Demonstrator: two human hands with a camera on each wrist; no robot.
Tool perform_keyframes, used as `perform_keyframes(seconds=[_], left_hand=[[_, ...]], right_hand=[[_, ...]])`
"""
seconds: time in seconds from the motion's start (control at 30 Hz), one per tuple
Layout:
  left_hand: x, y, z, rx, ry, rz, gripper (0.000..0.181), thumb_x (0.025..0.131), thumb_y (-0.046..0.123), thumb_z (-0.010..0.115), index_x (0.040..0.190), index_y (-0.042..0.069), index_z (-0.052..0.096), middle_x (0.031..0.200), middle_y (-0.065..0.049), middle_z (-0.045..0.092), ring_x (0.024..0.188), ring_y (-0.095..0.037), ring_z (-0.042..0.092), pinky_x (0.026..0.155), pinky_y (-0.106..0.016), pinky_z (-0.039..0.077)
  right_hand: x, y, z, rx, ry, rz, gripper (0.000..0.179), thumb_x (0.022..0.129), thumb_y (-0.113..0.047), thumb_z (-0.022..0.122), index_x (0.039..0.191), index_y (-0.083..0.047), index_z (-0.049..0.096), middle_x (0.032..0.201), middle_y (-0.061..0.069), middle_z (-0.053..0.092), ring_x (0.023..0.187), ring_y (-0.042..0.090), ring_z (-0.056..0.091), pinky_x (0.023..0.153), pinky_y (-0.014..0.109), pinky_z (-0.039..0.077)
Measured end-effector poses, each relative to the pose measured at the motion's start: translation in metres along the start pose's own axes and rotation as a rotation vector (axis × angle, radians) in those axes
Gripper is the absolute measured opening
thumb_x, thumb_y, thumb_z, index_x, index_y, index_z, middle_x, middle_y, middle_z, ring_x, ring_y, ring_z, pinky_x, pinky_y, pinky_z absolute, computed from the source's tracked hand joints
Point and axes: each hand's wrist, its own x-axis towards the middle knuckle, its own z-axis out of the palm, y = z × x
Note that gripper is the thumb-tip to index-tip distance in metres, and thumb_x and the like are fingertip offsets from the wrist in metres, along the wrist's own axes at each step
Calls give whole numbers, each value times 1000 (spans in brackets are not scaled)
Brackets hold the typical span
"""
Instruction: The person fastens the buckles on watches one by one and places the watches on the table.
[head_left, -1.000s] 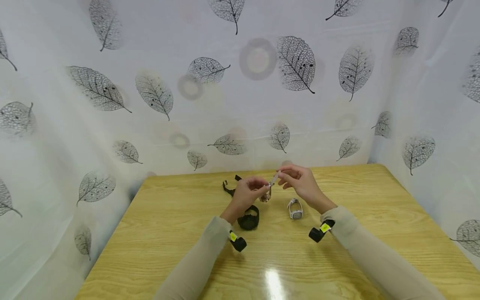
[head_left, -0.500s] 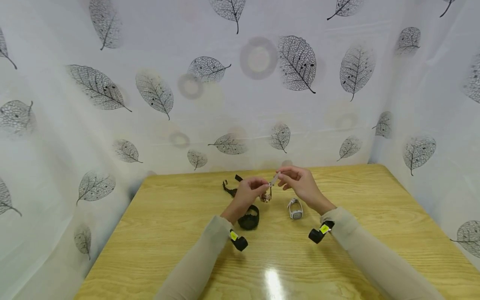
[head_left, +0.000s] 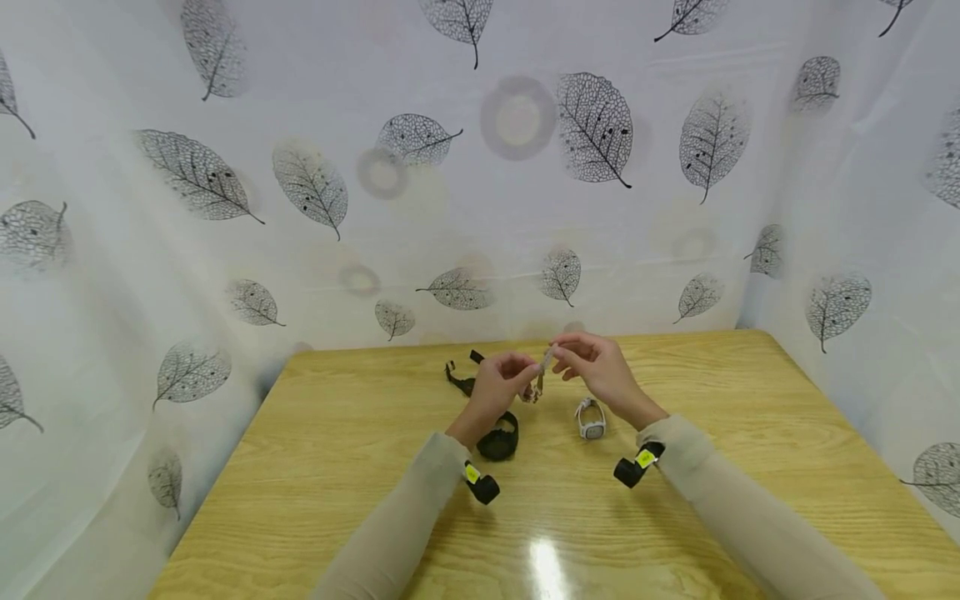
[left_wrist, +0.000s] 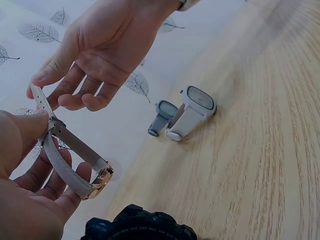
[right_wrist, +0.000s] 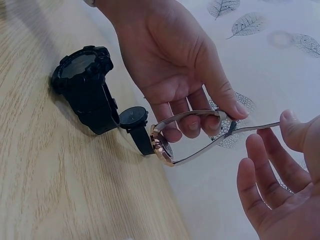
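Both hands hold a wristwatch with a rose-gold case (right_wrist: 161,150) and a pale grey-beige strap (left_wrist: 75,142), raised over the back of the table. My left hand (head_left: 495,387) pinches the strap at its buckle (right_wrist: 231,127) between thumb and fingers; the case hangs below beside the fingertips. My right hand (head_left: 600,371) pinches the strap's free end (left_wrist: 41,97) between thumb and index finger, its other fingers loosely bent. The strap forms a closed loop through the buckle. A chunky black watch (head_left: 497,444) stands on the table below the left hand.
On the wooden table (head_left: 375,500), a white watch (head_left: 592,429) stands right of the held one. Behind it in the left wrist view is a smaller grey-blue watch (left_wrist: 162,115). Another black watch (right_wrist: 134,117) lies near the back edge. A leaf-patterned curtain (head_left: 517,208) surrounds the table.
My right hand has shifted slightly left, closer to the left hand, and the strap end between them stands steeper. Both hands keep their hold; the other watches stay put.
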Motion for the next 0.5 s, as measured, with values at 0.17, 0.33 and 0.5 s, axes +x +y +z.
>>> perform_keyframes(seconds=[0.17, 0.33, 0.5], left_hand=[[-1, -1, -1, -20, -13, 24, 20, 98, 20, 73, 103, 1, 73, 92, -27, 67, 66, -24, 61, 61, -33, 56], [-2, -2, -3, 5, -23, 48, 17, 98, 16, 73, 106, 1, 75, 91, -21, 72, 70, -33, 65, 62, -35, 58], [-3, -2, -4, 38, -47, 71, 18, 94, 10, 77, 110, 3, 76, 93, -17, 74, 81, -42, 69, 68, -44, 63]], right_hand=[[1, -1, 0, 7, 9, 1, 31, 103, -25, 66, 125, -4, 68, 113, 18, 72, 96, 40, 69, 78, 38, 62], [1, 0, 0, 8, 18, -11, 30, 104, -23, 65, 124, -2, 68, 113, 21, 72, 92, 34, 71, 75, 38, 63], [1, 0, 0, 15, 22, -13, 28, 104, -21, 65, 124, -1, 69, 113, 21, 72, 89, 27, 72, 75, 37, 63]])
